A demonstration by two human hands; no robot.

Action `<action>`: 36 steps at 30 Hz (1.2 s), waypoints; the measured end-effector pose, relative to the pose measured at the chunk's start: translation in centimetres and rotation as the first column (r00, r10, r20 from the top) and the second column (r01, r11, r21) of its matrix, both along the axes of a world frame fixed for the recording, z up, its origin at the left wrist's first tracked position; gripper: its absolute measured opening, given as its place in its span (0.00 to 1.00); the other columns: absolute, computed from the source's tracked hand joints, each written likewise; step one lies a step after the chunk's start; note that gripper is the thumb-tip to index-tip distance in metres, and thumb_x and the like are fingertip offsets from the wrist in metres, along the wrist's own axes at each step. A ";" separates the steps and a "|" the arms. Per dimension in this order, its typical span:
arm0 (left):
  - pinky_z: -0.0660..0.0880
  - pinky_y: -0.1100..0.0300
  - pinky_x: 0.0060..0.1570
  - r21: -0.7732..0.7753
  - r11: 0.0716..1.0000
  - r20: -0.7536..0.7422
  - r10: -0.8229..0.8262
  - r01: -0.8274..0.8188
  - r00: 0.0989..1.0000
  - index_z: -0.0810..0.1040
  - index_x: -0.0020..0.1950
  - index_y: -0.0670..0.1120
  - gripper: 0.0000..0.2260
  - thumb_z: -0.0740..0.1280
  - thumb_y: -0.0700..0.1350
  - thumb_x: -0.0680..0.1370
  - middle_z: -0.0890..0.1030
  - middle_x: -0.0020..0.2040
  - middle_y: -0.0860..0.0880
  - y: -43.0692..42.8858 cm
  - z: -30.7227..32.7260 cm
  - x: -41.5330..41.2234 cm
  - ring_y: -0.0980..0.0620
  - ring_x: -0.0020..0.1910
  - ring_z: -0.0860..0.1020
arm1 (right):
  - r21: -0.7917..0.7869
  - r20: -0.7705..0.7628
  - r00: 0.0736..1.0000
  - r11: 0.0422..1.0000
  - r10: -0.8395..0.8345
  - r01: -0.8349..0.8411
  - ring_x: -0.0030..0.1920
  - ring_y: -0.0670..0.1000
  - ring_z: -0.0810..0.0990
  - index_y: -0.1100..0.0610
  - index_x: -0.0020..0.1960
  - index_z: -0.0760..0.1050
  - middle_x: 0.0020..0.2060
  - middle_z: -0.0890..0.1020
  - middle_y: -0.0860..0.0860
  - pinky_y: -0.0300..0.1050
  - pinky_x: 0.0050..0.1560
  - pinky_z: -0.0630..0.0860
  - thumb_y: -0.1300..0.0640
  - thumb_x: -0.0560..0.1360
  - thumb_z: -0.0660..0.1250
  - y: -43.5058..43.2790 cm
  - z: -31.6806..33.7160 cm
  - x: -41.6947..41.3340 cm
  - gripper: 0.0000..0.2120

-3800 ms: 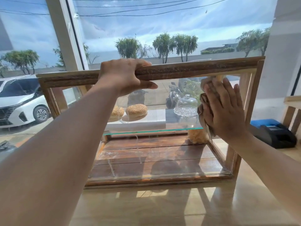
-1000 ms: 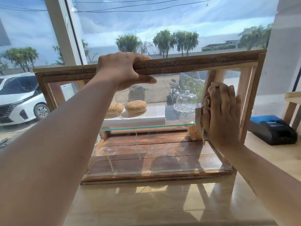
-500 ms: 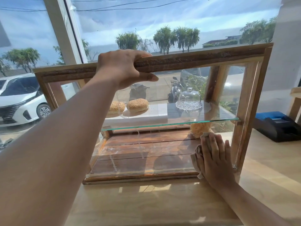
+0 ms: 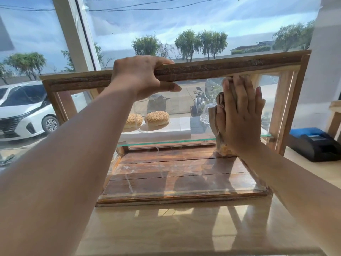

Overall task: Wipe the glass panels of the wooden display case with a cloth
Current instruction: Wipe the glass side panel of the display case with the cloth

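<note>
Cloth [image 4: 218, 115] is squashed flat under the right hand [image 4: 241, 115], which has its fingers straight and its palm pressing the cloth onto the front glass panel [image 4: 184, 163]. That's in the top right corner, fingertips touching the top rail [image 4: 221, 68] of the wooden display case [image 4: 180, 197]. The right post [image 4: 285, 108] is just beside the hand, so the open glass runs left and down. Only a crumpled strip of cloth pokes out past the hand's left edge, the rest is hidden under the palm. Left hand [image 4: 140, 76] is wrapped round that rail, thumb underneath. Behind the glass are two sesame buns [image 4: 156, 118], plus a glass dome [image 4: 204, 111] partly covered by the cloth. Something yellowish sits below the wrist, can't tell what.
</note>
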State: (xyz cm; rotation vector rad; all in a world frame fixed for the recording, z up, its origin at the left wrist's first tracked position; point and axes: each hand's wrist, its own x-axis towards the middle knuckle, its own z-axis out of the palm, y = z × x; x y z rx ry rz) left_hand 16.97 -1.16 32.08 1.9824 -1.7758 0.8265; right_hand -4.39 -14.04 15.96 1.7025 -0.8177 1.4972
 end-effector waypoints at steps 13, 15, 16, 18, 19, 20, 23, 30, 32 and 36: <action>0.67 0.57 0.47 -0.004 1.000 0.005 -0.026 0.026 1.000 0.65 0.69 0.71 0.38 0.55 0.83 0.60 0.78 0.63 0.60 -0.4 -0.1 0.4 0.48 0.61 0.76 | 0.056 -0.222 0.975 0.998 -0.021 0.034 0.78 0.63 0.60 0.60 0.80 0.60 0.77 0.64 0.59 0.65 0.77 0.57 0.47 0.80 0.63 1.4 -19.2 0.5 0.33; 0.67 0.57 0.47 -0.008 1.000 0.008 -0.026 0.026 1.000 0.66 0.68 0.71 0.38 0.55 0.83 0.60 0.78 0.62 0.60 -0.3 -0.1 0.4 0.48 0.60 0.76 | 0.082 -0.255 0.966 0.994 -0.045 0.068 0.80 0.62 0.56 0.59 0.81 0.57 0.78 0.61 0.59 0.65 0.78 0.53 0.46 0.79 0.64 1.5 -21.0 0.3 0.36; 0.67 0.57 0.47 -0.006 1.000 0.015 -0.022 0.022 1.000 0.66 0.68 0.71 0.38 0.55 0.83 0.60 0.78 0.62 0.59 -0.3 0.0 0.4 0.48 0.60 0.76 | 0.092 -0.249 0.968 0.994 -0.041 0.065 0.80 0.61 0.55 0.59 0.81 0.57 0.78 0.60 0.58 0.66 0.78 0.53 0.45 0.80 0.63 1.5 -20.9 0.3 0.35; 0.66 0.57 0.47 -0.003 1.000 0.027 -0.008 0.008 1.000 0.65 0.69 0.71 0.38 0.55 0.82 0.61 0.78 0.63 0.58 -0.3 0.0 0.2 0.47 0.61 0.76 | 0.093 -0.241 0.971 0.995 0.001 0.022 0.80 0.61 0.56 0.59 0.80 0.59 0.77 0.60 0.58 0.66 0.77 0.54 0.45 0.80 0.61 1.5 -19.7 0.6 0.33; 0.66 0.56 0.48 -0.003 1.000 0.031 -0.005 0.005 1.000 0.65 0.69 0.71 0.38 0.55 0.82 0.61 0.78 0.63 0.58 -0.3 0.0 0.2 0.47 0.61 0.76 | 0.090 -0.227 0.974 0.996 0.016 0.005 0.78 0.62 0.58 0.59 0.79 0.61 0.77 0.62 0.58 0.66 0.76 0.56 0.46 0.80 0.62 1.4 -18.7 0.9 0.32; 0.65 0.56 0.48 -0.005 1.000 0.032 -0.004 0.005 0.999 0.65 0.69 0.71 0.38 0.55 0.82 0.61 0.78 0.63 0.58 -0.3 0.0 0.3 0.47 0.60 0.76 | 0.077 -0.195 0.981 0.997 0.017 -0.002 0.77 0.62 0.61 0.59 0.78 0.63 0.76 0.64 0.58 0.66 0.75 0.59 0.47 0.80 0.63 1.4 -17.3 1.0 0.30; 0.66 0.56 0.48 -0.012 1.000 0.031 -0.013 0.013 0.999 0.65 0.69 0.71 0.38 0.55 0.83 0.61 0.78 0.62 0.59 -0.4 -0.1 0.4 0.47 0.60 0.77 | 0.014 -0.085 0.996 1.000 -0.009 0.010 0.75 0.63 0.64 0.59 0.78 0.63 0.76 0.63 0.58 0.66 0.73 0.63 0.50 0.84 0.57 1.4 -11.0 2.1 0.25; 0.65 0.55 0.48 -0.002 1.000 0.033 -0.005 0.005 0.999 0.65 0.69 0.70 0.39 0.55 0.83 0.61 0.78 0.63 0.58 -0.5 -0.1 0.5 0.46 0.61 0.76 | -0.050 0.012 1.000 0.999 -0.002 0.003 0.77 0.63 0.61 0.63 0.77 0.66 0.76 0.68 0.61 0.65 0.77 0.57 0.56 0.83 0.62 1.6 1.2 5.2 0.25; 0.65 0.55 0.48 -0.002 1.000 0.040 -0.007 0.007 0.999 0.65 0.69 0.70 0.38 0.55 0.82 0.62 0.78 0.63 0.58 -0.5 -0.1 0.5 0.46 0.60 0.76 | -0.039 0.031 1.000 0.999 -0.002 0.003 0.77 0.62 0.61 0.63 0.77 0.67 0.75 0.69 0.60 0.64 0.78 0.56 0.57 0.83 0.62 1.8 0.6 5.4 0.24; 0.67 0.55 0.48 0.003 1.000 0.039 -0.010 0.010 0.999 0.65 0.69 0.70 0.38 0.55 0.82 0.61 0.78 0.63 0.57 -0.6 0.0 0.6 0.46 0.60 0.76 | -0.016 -0.013 1.000 1.000 0.015 -0.015 0.77 0.61 0.62 0.63 0.76 0.68 0.75 0.70 0.60 0.64 0.77 0.57 0.56 0.83 0.59 2.2 -1.6 6.0 0.24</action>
